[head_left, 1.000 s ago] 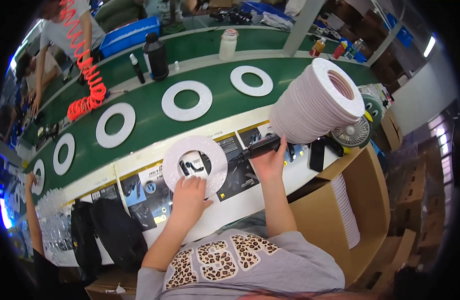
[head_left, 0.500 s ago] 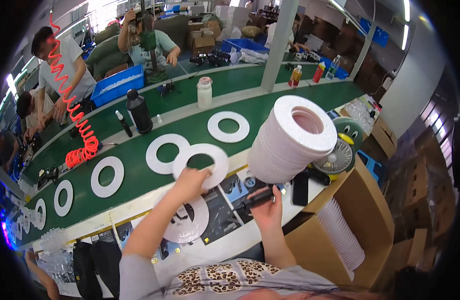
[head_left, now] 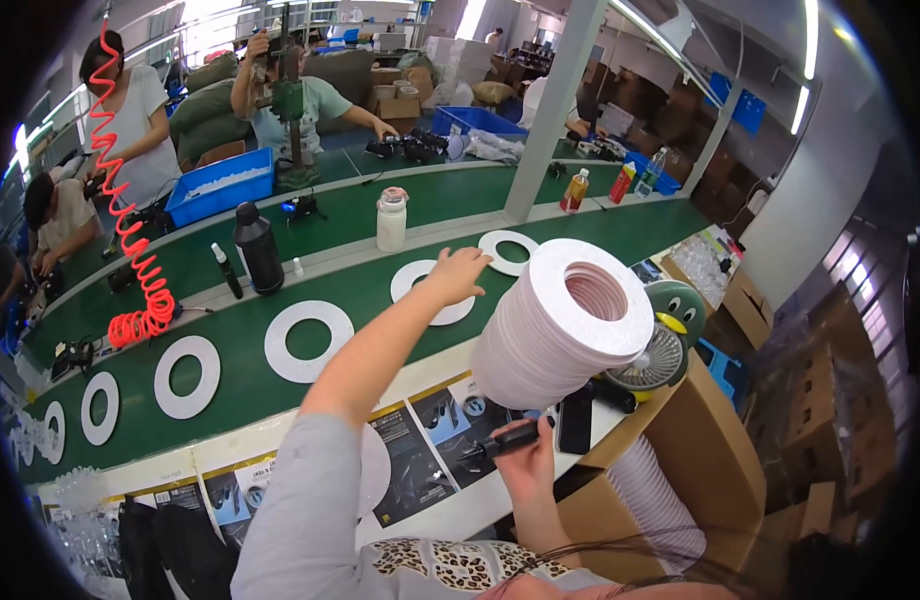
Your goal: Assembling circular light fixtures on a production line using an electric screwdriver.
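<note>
Right hand (head_left: pixel 528 470), just nearside of the stack (head_left: pixel 515 355), curled round a black tool (head_left: pixel 515 438); judged risk: the tool's handle lifts, bumps the stack's foot, and the pile, seemingly tilted (lens bend possible), slides or sheds rings; phone (head_left: pixel 576 420) at the stack's nearside right foot could be knocked likewise; left hand (head_left: pixel 458 277), beyond the stack's left side, fingers loosely spread, nothing seen gripped; risk: a trailing finger drags a ring askew; near ring (head_left: pixel 377 472), left of the stack, well nearside of the left hand, partly behind the sleeve (head_left: pixel 305 500); middle ring (head_left: pixel 402 288), left of the stack, partly beneath that hand, contact unclear; far ring (head_left: pixel 508 268), just behind the stack, beside the fingertips.
</note>
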The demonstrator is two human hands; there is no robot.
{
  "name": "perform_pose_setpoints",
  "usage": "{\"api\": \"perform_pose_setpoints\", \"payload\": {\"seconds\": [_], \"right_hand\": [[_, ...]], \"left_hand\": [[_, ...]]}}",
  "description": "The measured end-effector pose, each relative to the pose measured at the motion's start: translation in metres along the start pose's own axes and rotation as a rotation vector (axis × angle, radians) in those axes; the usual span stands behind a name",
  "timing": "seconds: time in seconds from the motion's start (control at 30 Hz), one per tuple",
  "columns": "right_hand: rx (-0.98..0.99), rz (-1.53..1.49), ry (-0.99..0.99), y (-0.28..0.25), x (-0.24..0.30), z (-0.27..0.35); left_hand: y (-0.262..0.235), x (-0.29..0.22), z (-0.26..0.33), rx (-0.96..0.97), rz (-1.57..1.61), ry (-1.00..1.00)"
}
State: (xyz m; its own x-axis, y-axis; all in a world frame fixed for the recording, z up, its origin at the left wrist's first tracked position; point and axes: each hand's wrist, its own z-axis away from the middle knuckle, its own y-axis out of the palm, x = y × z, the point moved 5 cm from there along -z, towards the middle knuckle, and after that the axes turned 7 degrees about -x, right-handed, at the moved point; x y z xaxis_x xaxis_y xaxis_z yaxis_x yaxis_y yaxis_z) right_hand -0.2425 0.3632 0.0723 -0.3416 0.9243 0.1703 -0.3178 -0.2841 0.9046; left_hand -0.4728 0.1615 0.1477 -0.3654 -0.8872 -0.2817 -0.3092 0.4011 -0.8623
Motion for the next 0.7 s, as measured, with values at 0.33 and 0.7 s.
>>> {"api": "perform_pose_setpoints", "payload": {"seconds": [0.33, 0.7], "right_hand": [[0.032, -0.029, 0.201, 0.016, -0.068, -0.017], [0.019, 0.040, 0.202, 0.026, -0.110, -0.019]], "left_hand": [[-0.119, 0.013, 0.191, -0.257, 0.073, -0.089], [-0.143, 0.009, 0.363, -0.520, 0.318, -0.581]]}}
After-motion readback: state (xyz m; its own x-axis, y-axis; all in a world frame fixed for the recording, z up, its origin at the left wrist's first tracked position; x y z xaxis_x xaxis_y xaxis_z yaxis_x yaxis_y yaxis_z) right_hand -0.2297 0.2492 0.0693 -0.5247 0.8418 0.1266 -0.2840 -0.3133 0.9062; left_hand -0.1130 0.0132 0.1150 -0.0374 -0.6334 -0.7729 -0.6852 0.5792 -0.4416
